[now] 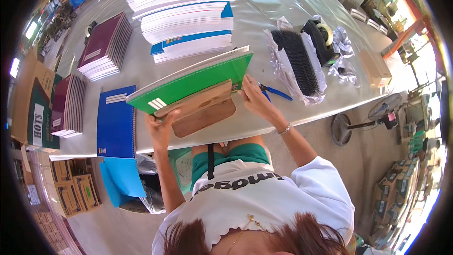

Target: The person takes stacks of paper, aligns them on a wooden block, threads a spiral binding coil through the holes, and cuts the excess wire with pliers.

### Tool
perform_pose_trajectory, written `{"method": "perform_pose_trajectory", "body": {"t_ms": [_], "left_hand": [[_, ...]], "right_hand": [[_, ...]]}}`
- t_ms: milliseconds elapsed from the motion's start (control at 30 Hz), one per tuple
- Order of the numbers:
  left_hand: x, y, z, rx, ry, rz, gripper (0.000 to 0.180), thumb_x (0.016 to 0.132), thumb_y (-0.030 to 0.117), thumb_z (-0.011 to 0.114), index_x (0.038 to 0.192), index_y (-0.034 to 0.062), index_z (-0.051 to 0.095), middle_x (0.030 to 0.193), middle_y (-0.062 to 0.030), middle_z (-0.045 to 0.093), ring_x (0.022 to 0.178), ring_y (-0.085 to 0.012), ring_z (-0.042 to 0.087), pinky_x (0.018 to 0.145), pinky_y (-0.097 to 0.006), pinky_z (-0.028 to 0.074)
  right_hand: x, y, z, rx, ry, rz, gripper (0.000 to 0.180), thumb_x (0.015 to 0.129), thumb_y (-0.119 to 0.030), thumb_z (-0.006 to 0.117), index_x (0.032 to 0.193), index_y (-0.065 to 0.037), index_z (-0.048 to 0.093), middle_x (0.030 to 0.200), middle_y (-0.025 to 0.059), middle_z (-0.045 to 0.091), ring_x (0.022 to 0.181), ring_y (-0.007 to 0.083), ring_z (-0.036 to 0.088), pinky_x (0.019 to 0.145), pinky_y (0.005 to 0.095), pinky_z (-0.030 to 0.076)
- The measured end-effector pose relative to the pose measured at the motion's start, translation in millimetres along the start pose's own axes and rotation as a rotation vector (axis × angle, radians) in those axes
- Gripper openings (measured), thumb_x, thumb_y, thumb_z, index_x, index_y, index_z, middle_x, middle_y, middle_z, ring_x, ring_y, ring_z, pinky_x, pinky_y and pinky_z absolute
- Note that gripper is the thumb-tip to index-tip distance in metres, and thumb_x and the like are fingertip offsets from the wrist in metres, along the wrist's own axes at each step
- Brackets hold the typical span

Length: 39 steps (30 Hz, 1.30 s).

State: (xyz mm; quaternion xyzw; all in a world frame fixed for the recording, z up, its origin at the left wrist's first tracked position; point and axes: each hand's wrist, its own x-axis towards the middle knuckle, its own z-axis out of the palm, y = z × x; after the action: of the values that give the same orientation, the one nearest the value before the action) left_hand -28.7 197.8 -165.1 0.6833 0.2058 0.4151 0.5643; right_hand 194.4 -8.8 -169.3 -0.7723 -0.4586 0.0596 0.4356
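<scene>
A green-covered notebook (193, 81) with white pages behind it stands tilted on its long edge, against an L-shaped wooden block (204, 118) near the table's front edge. My left hand (160, 127) grips its lower left corner, with the thumb on the green cover. At its right end my right hand (255, 98) closes on the edge, though the fingertips are partly hidden. Blue-handled pliers (278, 92) lie just right of my right hand. A blue spiral notebook (115, 123) lies flat to the left of my left hand.
Tall stacks of white pages (186, 19) stand at the back. Maroon notebooks (104, 42) are piled at left, beside a cardboard box (30, 99). Black wire coils (299, 63) and a tape dispenser (320, 42) sit at right. A fan (363, 125) stands on the floor.
</scene>
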Motion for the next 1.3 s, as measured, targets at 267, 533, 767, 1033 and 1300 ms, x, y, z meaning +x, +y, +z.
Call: {"method": "perform_pose_trajectory", "body": {"t_ms": [267,533,767,1033,1300], "left_hand": [[26,15,-27,-0.07,-0.124,-0.128,0.046,0.071,0.001,0.078,0.11,0.002,0.054,0.099,-0.005,0.065,0.085,-0.0104,0.06,0.072,-0.023,0.048],[56,6,-19,-0.119,-0.103,-0.087,0.049,0.073,0.004,0.078,0.114,0.0028,0.051,0.099,-0.003,0.063,0.085,-0.0088,0.059,0.069,-0.022,0.048],[66,7,-20,-0.062,-0.093,0.028,0.07,0.072,0.009,0.079,0.131,0.0028,0.04,0.12,-0.0074,0.054,0.11,-0.0176,0.052,0.094,-0.033,0.042],[25,49,31,0.584,0.501,0.506,0.069,0.075,0.022,0.077,0.132,0.0027,0.042,0.128,-0.0167,0.039,0.12,-0.0327,0.034,0.102,-0.043,0.029],[26,94,117,0.719,0.211,0.732,0.058,0.075,0.042,0.072,0.125,0.0182,0.055,0.133,-0.0088,0.038,0.129,-0.0332,0.031,0.105,-0.055,0.015]], "right_hand": [[58,118,-143,-0.697,0.527,0.42,0.029,0.082,-0.017,0.06,0.111,-0.017,0.064,0.11,0.0172,0.059,0.109,0.033,0.054,0.088,0.0468,0.045],[51,266,-212,-0.323,0.235,0.405,0.035,0.086,-0.018,0.061,0.11,0.007,0.063,0.097,0.0119,0.068,0.088,0.0177,0.063,0.079,0.0294,0.049],[56,279,-248,-0.51,0.275,0.3,0.031,0.088,-0.013,0.051,0.11,0.005,0.064,0.09,0.0111,0.069,0.075,0.0145,0.062,0.07,0.0291,0.049],[64,59,-205,-0.321,0.247,0.051,0.026,0.093,-0.011,0.055,0.114,0.0,0.064,0.095,0.0079,0.067,0.083,0.0114,0.058,0.079,0.0262,0.046],[46,-61,-127,0.133,0.119,-0.127,0.028,0.088,-0.002,0.059,0.115,-0.004,0.064,0.086,0.0054,0.059,0.077,0.01,0.049,0.071,0.0209,0.04]]}}
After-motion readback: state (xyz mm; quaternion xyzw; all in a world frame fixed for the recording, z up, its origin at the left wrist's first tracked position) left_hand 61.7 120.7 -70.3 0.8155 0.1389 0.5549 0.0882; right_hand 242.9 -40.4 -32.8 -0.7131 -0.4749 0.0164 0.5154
